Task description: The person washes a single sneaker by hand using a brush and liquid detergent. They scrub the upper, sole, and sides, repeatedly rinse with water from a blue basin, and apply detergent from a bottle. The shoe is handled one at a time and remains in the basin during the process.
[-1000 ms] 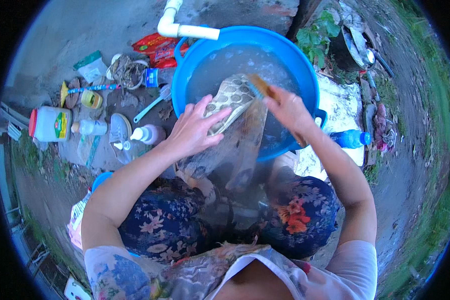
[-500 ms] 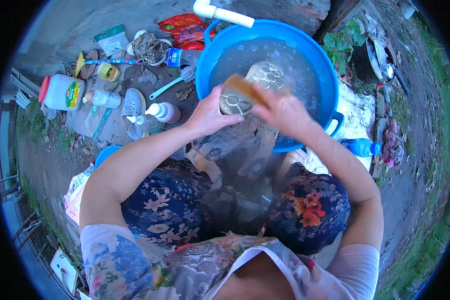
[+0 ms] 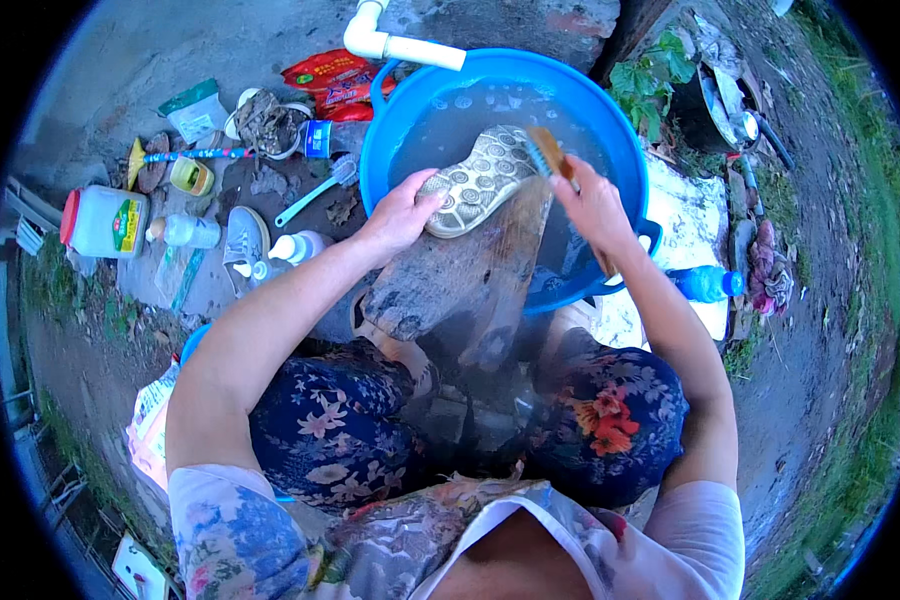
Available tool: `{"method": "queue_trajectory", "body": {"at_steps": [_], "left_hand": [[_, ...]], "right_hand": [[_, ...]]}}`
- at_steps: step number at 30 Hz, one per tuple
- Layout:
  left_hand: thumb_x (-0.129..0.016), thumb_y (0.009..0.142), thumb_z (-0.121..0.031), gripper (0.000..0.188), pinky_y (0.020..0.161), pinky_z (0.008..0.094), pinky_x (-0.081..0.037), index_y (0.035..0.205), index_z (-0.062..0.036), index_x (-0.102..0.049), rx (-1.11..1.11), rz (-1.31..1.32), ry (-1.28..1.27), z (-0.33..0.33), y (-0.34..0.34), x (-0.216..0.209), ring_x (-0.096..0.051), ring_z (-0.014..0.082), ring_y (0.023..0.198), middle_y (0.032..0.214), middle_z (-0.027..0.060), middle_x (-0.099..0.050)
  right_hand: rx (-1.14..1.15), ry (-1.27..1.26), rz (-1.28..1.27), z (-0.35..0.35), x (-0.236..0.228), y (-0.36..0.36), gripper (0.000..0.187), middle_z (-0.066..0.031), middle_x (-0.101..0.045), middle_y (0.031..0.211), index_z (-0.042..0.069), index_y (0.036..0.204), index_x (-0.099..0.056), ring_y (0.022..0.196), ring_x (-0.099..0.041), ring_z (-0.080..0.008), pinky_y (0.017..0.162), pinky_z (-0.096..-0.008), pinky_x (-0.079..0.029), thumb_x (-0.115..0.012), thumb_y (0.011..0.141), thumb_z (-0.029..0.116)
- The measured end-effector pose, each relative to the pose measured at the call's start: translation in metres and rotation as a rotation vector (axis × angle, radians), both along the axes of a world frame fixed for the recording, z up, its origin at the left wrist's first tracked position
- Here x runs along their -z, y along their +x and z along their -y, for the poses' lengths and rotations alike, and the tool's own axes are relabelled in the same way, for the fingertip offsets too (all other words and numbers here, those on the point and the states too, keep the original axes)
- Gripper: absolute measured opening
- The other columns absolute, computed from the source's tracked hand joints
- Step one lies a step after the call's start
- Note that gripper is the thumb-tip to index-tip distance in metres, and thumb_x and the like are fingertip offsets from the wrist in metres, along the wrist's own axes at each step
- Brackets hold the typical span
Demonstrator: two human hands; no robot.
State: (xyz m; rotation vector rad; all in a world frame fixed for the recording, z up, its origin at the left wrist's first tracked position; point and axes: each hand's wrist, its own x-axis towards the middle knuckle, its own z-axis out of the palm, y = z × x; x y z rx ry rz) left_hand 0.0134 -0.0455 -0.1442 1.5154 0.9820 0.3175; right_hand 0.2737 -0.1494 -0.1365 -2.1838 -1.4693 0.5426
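My left hand (image 3: 407, 213) grips one end of a shoe (image 3: 480, 182), whose pale sole with round tread marks faces up. The shoe rests over a worn wooden board (image 3: 450, 265) that slopes into a blue basin (image 3: 638, 170) of cloudy, sudsy water. In my right hand (image 3: 595, 205) is a wooden scrubbing brush (image 3: 547, 148), its bristles turned left toward the far end of the sole. Whether the bristles touch the sole I cannot tell.
A white pipe (image 3: 410, 48) juts over the basin's far rim. To the left lie a grey shoe (image 3: 243, 245), a pump bottle (image 3: 302, 247), a long-handled brush (image 3: 315, 190) and a lidded plastic jar (image 3: 108, 222). A blue bottle (image 3: 707, 284) lies right of the basin.
My right hand has moved the brush from across the middle of the sole to its far right end, uncovering the tread. My left hand still holds the shoe. The whole view has shifted slightly.
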Motion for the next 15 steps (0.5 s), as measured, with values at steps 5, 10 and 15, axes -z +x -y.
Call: {"method": "queue_trajectory", "body": {"at_steps": [5, 10, 15], "left_hand": [[-0.049, 0.093, -0.019, 0.042, 0.093, 0.0308, -0.041, 0.132, -0.0055, -0.042, -0.118, 0.142, -0.15, 0.004, 0.003, 0.0, -0.053, 0.0188, 0.108, 0.121, 0.0122, -0.054], [-0.052, 0.093, -0.018, 0.041, 0.093, 0.03, -0.041, 0.131, -0.0072, -0.043, -0.058, -0.006, -0.107, 0.006, 0.013, -0.015, -0.05, 0.016, 0.11, 0.122, 0.0093, -0.053], [-0.06, 0.086, -0.015, 0.047, 0.09, 0.0307, -0.044, 0.129, -0.0044, -0.044, -0.052, -0.018, -0.166, 0.006, 0.012, -0.028, -0.055, 0.019, 0.105, 0.116, 0.0126, -0.057]], "right_hand": [[-0.528, 0.273, 0.12, 0.042, -0.034, -0.063, 0.056, -0.0221, -0.063, 0.094, 0.009, 0.131, -0.044, 0.081, -0.065, -0.033, 0.067, -0.0422, -0.054, -0.063, 0.083, 0.029], [-0.272, 0.108, 0.365, 0.021, -0.009, -0.01, 0.06, -0.0226, -0.063, 0.081, 0.015, 0.137, -0.036, 0.072, -0.065, -0.0352, 0.06, -0.0463, -0.053, -0.058, 0.086, 0.039], [-0.194, -0.095, 0.204, 0.012, -0.02, -0.025, 0.057, -0.0245, -0.063, 0.095, 0.009, 0.133, -0.039, 0.087, -0.062, -0.04, 0.077, -0.0471, -0.051, -0.054, 0.088, 0.039]]}}
